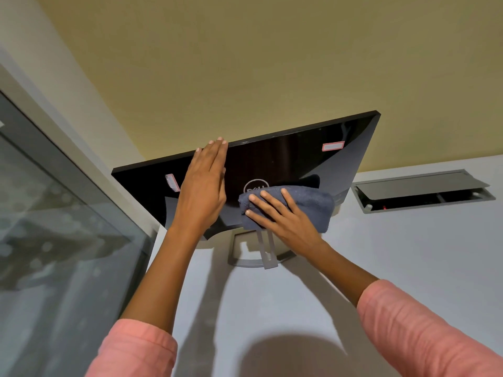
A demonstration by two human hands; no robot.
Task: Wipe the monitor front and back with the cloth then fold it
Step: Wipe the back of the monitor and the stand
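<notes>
Under the right hand [283, 221], cloth [313, 205] against monitor [285, 156].

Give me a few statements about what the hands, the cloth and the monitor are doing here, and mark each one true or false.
1. The right hand presses a dark blue cloth against the monitor. True.
2. The left hand grips a spray bottle. False: it lies flat on the monitor, fingers straight.
3. The side facing the camera is the back, with a round logo. True.
4. The cloth lies folded on the desk. False: it is on the monitor under the hand.
5. The monitor lies face down without a stand. False: it stands on a grey stand.
</notes>
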